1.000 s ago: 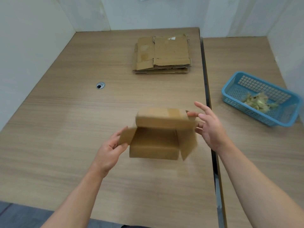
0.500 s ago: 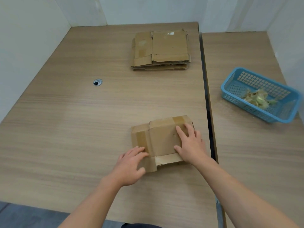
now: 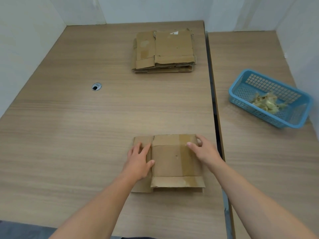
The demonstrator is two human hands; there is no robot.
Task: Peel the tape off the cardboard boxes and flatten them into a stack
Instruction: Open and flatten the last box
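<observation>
Since a second ago the cardboard box (image 3: 172,161) has gone from held open above the surface to lying flat on it. In the last half second the left hand (image 3: 139,163) has shifted from the near left corner onto the left flap, and the right hand (image 3: 205,150) has gone out to the far right corner.

Box: collapsed, at the near right of the left table (image 3: 69,135), close to the gap (image 3: 214,100) between the two tables. A darker band (image 3: 183,161) runs near to far along its right part; whether that is tape cannot be told.

Left hand: palm down on the left flap, fingers straight and slightly spread, pressing.

Right hand: thumb on the top face, fingers over the far right corner. Whether they curl under the edge cannot be told.

A round cable hole (image 3: 96,86) sits left of centre, farther out.

On the right table (image 3: 259,161), well apart from the box, stands a blue basket (image 3: 255,112) holding crumpled tape scraps (image 3: 265,103).

At the far end of the left table lies a stack of flattened boxes (image 3: 172,47).
</observation>
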